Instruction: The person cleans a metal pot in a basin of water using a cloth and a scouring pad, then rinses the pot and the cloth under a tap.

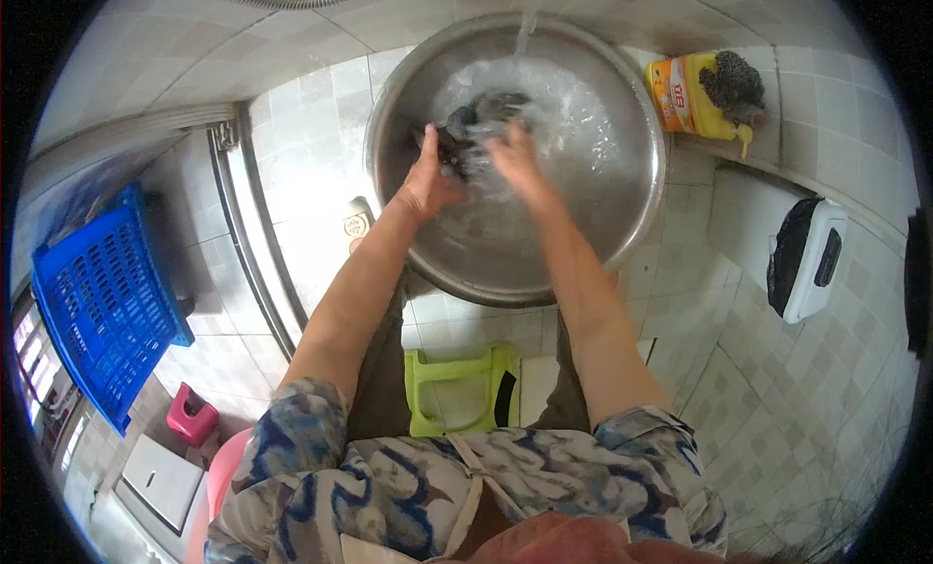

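A wide steel basin (622, 209) holds sudsy water (573, 107), and a thin water stream (526, 34) falls in at its far rim. Bunched dark cloth (501, 105) lies wet in the left half of the basin; its exact kind is hard to make out. At its near left end, my left hand (426, 183) is closed about the cloth, thumb on top. My right hand (515, 158) is against the cloth's right side, fingers smeared by motion and partly hidden by splashing water.
A yellow bottle (714, 98) with a dark mesh scrubber (736, 81) on it stands at the far right. Near my knees is a green plastic stool (457, 370). To the left hangs a blue crate (107, 292); a white bin (814, 258) is on the right.
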Available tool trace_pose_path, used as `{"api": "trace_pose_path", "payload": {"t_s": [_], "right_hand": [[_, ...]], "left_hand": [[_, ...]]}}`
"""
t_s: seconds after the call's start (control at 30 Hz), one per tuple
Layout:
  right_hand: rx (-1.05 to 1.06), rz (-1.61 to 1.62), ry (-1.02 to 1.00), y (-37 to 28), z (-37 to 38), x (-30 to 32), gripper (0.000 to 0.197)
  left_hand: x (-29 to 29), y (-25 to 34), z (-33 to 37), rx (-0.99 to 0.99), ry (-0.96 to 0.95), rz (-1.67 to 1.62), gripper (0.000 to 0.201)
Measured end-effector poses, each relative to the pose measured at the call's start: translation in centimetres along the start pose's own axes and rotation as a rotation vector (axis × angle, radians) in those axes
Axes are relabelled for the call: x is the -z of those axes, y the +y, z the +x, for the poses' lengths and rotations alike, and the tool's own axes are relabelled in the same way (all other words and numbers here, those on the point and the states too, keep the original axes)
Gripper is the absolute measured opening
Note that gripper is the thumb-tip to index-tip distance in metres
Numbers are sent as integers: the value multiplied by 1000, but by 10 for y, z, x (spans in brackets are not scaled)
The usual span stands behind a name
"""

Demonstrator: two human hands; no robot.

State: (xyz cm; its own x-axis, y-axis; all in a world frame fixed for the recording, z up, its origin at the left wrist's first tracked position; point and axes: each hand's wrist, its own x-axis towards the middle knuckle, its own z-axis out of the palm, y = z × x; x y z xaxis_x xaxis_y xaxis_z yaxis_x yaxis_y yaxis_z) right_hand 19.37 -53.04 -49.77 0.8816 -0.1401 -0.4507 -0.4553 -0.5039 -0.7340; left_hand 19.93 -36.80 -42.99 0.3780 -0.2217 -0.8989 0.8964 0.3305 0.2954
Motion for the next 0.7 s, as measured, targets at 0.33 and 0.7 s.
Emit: {"api": "trace_pose_path", "payload": {"t_s": [0.33, 0.7], "right_hand": [[497, -38, -309, -165, -115, 28, 24], [246, -385, 187, -13, 35, 91, 29]], "left_hand": [[-8, 2, -14, -168, -207, -447, 63], [0, 19, 1, -515, -57, 10, 25]]}}
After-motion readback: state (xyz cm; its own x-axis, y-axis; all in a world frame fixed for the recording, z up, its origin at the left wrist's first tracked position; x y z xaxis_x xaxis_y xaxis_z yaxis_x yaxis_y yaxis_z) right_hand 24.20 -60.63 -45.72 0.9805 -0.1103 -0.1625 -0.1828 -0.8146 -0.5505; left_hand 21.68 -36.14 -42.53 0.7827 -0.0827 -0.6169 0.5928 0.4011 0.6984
